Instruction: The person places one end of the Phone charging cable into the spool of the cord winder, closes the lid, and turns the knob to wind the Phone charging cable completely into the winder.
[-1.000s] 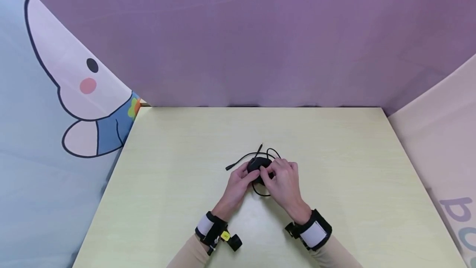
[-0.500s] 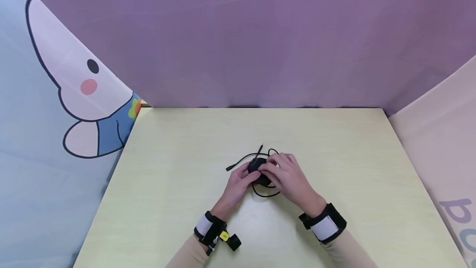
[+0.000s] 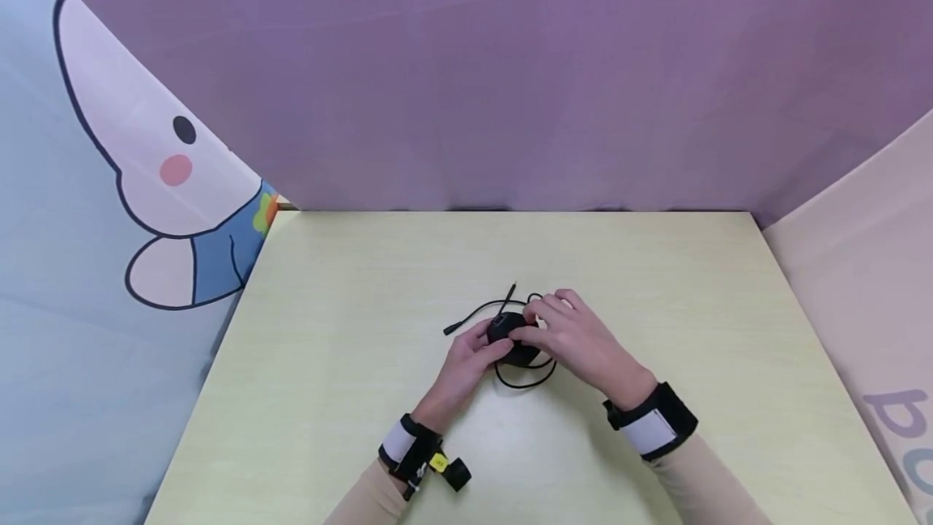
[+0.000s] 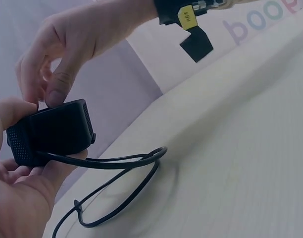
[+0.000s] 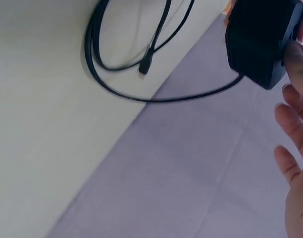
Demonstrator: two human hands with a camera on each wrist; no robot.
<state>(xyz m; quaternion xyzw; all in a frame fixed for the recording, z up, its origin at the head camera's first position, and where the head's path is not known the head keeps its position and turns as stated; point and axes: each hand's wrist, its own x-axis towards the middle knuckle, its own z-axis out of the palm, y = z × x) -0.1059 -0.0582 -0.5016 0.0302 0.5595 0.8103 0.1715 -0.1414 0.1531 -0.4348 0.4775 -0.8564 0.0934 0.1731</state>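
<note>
A small black box-like device (image 3: 500,327) with rounded edges and a cable is held above the table by my left hand (image 3: 464,364). In the left wrist view, left fingers grip the device (image 4: 62,131) from the side and below; a dotted panel shows at its end. My right hand (image 3: 579,344) reaches over from the right, thumb and fingertips at its upper face (image 4: 55,96). Its other fingers are bent without touching the device in the right wrist view. What lies between those fingertips cannot be made out. From the device runs a black cable (image 4: 117,165) in loops.
On the pale table (image 3: 350,282), the cable's coils end in a small metal-tipped plug (image 5: 146,63). A thicker black cable end (image 3: 449,330) points left. Purple cloth (image 3: 510,79) stands behind the table, and printed cloths flank both sides.
My right wrist has swung outward to the right and away from me, its fingertips staying at the device. My left hand holds nearly still. More of the lower cable loop shows.
</note>
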